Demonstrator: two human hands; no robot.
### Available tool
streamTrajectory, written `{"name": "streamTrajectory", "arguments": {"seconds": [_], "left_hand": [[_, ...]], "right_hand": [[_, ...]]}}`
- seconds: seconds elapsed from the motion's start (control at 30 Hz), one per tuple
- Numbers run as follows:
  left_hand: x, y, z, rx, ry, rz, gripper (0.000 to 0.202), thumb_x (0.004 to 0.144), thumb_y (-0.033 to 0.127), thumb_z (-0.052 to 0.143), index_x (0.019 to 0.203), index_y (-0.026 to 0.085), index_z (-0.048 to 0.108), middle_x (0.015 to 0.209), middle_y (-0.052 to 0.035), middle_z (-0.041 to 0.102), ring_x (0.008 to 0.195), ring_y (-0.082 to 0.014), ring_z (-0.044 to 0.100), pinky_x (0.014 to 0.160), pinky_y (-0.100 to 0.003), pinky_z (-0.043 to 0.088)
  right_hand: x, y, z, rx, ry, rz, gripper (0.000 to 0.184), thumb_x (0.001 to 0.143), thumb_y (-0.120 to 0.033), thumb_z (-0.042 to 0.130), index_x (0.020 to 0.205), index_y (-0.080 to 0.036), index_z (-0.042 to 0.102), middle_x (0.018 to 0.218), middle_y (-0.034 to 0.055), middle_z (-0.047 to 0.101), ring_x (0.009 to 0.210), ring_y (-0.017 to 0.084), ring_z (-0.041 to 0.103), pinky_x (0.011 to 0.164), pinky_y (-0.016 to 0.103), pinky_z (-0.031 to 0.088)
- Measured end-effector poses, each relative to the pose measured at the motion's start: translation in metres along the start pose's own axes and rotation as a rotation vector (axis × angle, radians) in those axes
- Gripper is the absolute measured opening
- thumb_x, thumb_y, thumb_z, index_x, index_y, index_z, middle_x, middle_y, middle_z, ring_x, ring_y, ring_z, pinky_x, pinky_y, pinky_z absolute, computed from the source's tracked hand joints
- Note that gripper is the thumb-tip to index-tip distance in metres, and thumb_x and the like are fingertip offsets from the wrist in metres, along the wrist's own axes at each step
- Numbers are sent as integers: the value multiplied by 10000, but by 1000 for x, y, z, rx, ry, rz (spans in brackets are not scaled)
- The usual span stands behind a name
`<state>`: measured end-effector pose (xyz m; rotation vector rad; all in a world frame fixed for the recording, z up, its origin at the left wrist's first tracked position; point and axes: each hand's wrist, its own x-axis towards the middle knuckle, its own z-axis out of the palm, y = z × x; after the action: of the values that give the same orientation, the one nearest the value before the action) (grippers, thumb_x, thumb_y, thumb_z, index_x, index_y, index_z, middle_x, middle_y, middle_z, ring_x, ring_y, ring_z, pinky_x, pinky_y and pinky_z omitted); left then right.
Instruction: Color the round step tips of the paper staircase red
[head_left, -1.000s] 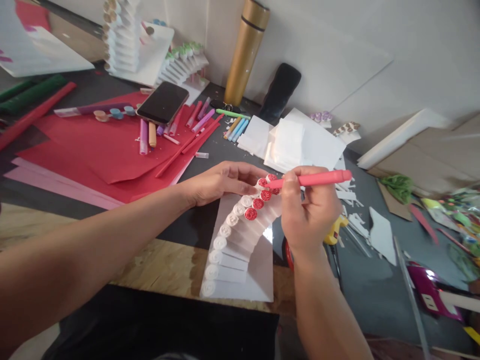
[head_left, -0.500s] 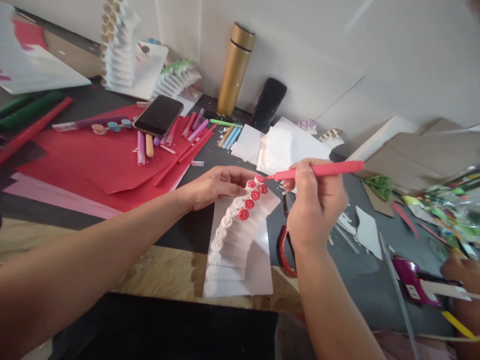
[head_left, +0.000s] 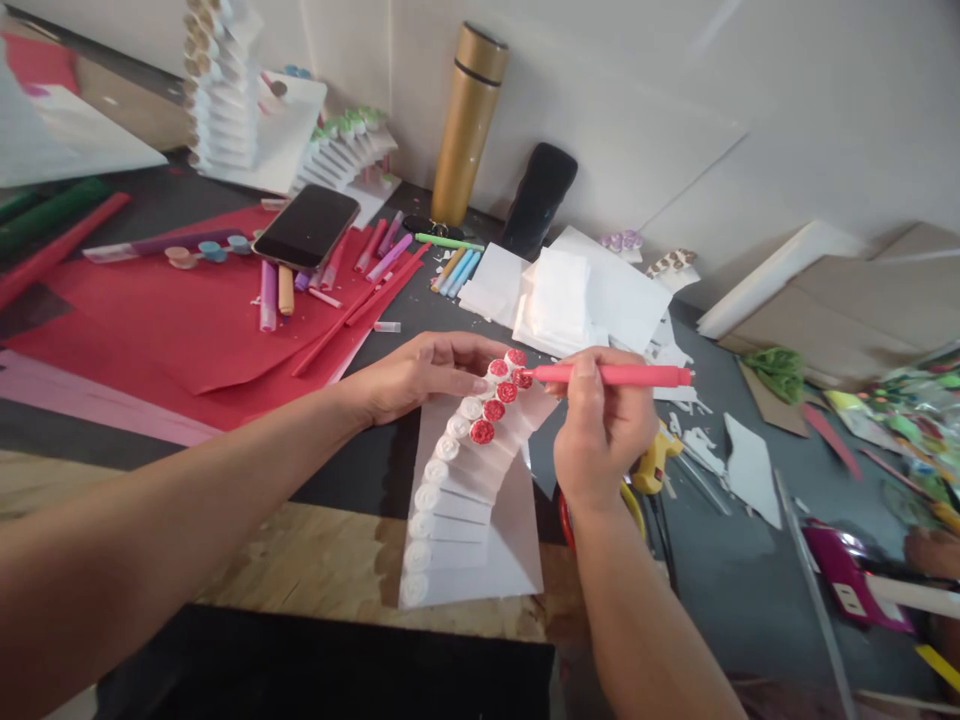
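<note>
A white paper staircase model [head_left: 469, 510] curves upward on a white card base [head_left: 517, 570]. Small rosettes line its outer side; several near the top are red, while the lower ones are white. At the upper end, my left hand [head_left: 427, 375] grips the model, thumb in front and the other fingers partly hidden behind. A pinkish-red marker pen [head_left: 630, 375] lies pinched in my right hand [head_left: 604, 430], its tip touching a red rosette [head_left: 523, 379] at the top right. Partly behind my right wrist are red-handled scissors [head_left: 565, 520].
Behind the model stand a gold flask [head_left: 469, 125] and a black case [head_left: 541, 195]. Red paper sheets [head_left: 172, 335] carry a phone [head_left: 307, 230] and several markers. White paper pieces [head_left: 555, 300] lie behind my hands. A yellow glue gun [head_left: 656, 460] is at right, near another person's hand [head_left: 934, 550].
My right hand has shifted left and slightly down, taking the marker tip from the topmost rosette to the one just below it. The yellow glue gun has come into sight beside my wrist.
</note>
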<state>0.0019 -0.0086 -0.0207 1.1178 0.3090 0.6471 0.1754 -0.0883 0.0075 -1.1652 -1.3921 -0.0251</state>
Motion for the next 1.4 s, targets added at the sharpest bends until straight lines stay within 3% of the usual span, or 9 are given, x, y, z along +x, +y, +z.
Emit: {"name": "streamTrajectory", "arguments": {"seconds": [0.53,0.83,1.4], "left_hand": [[0,2,2,-12,-20,28,427,776,121,733,1199,173,709,1199,-118,729,1088,-229,692,974,-347,514],[0,1,1,-17,-22,29,427,779,129,736,1204,168,706,1224,-121,719,1091,-223,694,984,-345,518],[-1,0,0,-26,-58,61,406,792,120,731,1194,172,712,1172,-99,743,1047,-196,707,952,-311,527]], "right_hand": [[-5,8,0,-42,-89,-6,119,932,-312,520,931,-211,582,787,-9,636,739,130,656,720,323,538],[-3,3,1,-45,-80,-54,96,940,-269,508,909,-210,577,747,-25,620,673,106,631,662,291,520],[-3,3,3,2,-52,0,122,945,-287,523,903,-201,598,750,-18,626,668,104,621,664,293,501]]}}
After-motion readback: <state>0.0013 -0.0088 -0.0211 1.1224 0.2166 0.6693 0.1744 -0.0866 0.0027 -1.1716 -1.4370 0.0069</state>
